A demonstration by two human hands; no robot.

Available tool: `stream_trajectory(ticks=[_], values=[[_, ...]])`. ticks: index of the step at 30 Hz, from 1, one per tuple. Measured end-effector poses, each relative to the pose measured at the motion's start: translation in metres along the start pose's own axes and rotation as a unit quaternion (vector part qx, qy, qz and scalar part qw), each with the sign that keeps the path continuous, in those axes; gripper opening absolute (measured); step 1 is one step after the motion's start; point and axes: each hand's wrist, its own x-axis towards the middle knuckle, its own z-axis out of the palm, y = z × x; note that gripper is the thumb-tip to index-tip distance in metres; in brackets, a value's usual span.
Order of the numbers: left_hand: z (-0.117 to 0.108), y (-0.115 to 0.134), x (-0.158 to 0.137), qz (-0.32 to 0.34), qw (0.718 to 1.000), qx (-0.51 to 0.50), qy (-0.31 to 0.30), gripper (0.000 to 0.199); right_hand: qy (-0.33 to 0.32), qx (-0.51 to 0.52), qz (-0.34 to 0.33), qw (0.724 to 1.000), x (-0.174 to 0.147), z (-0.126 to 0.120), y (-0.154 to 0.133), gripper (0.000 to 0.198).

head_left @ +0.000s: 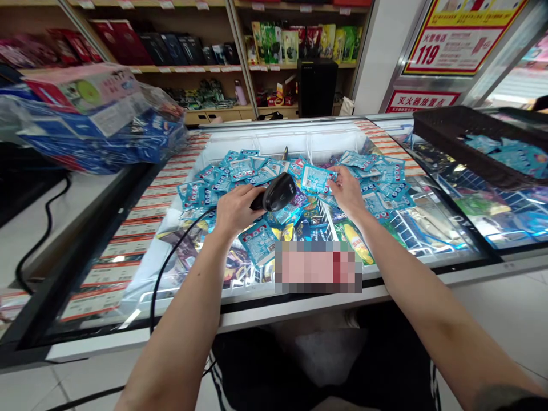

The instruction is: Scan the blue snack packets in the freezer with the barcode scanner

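A black handheld barcode scanner [279,193] is gripped in my left hand [235,210], its head turned toward the right and its cable trailing down over the freezer's front edge. Between the fingertips of my right hand [346,189] is a small blue packet [315,179], held by its right end in front of the scanner. Many similar blue packets [205,191] lie spread in a heap on the freezer's glass top [171,279], left of the scanner. Another pile of blue packets [387,177] lies right of my right hand. One larger-looking packet [259,242] rests nearest to me.
Plastic-wrapped boxes [94,120] are stacked at the left. A dark brown basket [466,137] with more blue packets stands at the right. Price labels [141,217] line the glass. Shelves of packaged goods [188,48] stand behind. The scanner cable [165,268] crosses the front edge.
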Motion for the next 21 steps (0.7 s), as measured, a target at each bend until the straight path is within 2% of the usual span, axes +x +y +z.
stream_trajectory(ticks=[21], values=[[-0.0024,0.0104,0.0030,0.011,0.999,-0.007,-0.036,0.046,0.004,-0.008,-0.002,1.000,-0.0016,0.0044,0.0000,0.034]])
